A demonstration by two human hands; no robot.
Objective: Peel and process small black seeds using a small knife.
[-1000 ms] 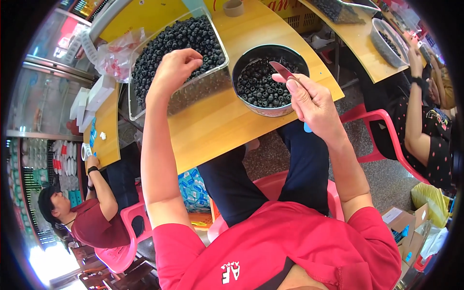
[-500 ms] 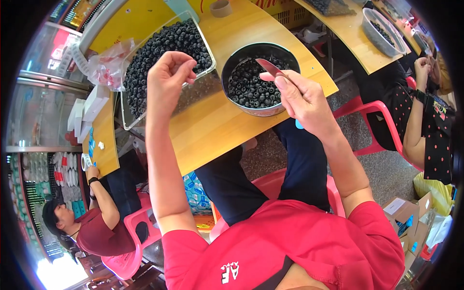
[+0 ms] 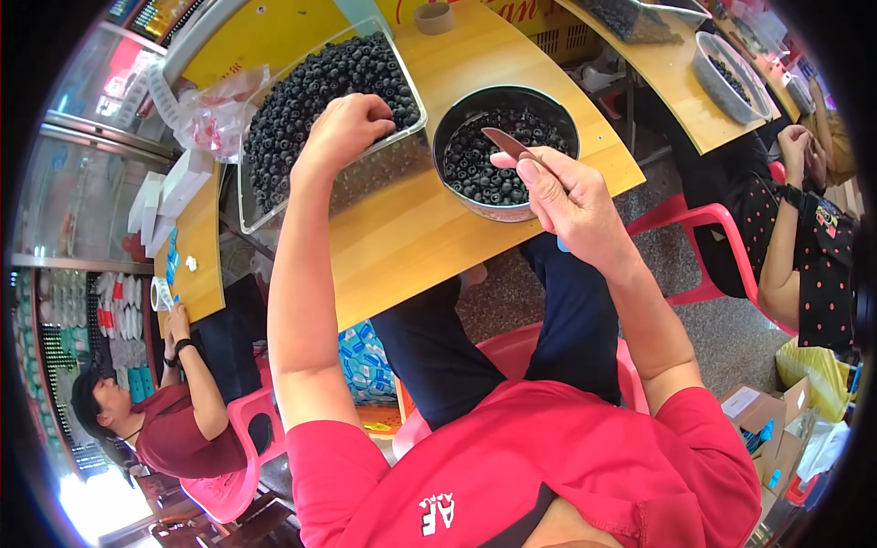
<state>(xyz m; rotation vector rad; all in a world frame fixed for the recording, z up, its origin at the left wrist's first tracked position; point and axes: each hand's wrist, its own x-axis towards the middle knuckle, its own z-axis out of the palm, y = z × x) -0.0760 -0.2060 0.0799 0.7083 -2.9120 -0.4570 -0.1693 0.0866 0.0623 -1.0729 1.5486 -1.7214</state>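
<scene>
A clear plastic bin [image 3: 422, 121] heaped with small round black parts [image 3: 315, 87], each with a ring-like hole, stands at the left of the wooden table. My left hand [image 3: 349, 131] is over its right side with fingers curled down at the parts; anything between the fingertips is hidden. In my right hand [image 3: 571, 196] is a knife [image 3: 507, 143], its brownish blade pointing up and left. The hand and knife are over the near right rim of a round dark tub [image 3: 442, 173], which holds more of the same black parts.
At the table's back is a roll of tape [image 3: 434, 17]. A plastic bag [image 3: 219, 119] lies left of the bin. One person [image 3: 187, 429] sits at the left by a small table; another [image 3: 776, 237] sits on a pink chair at the right. Open cartons [image 3: 763, 416] are at lower right.
My left hand has moved right and down onto the parts in the bin. My right hand still holds the knife over the tub. The whole view has shifted slightly.
</scene>
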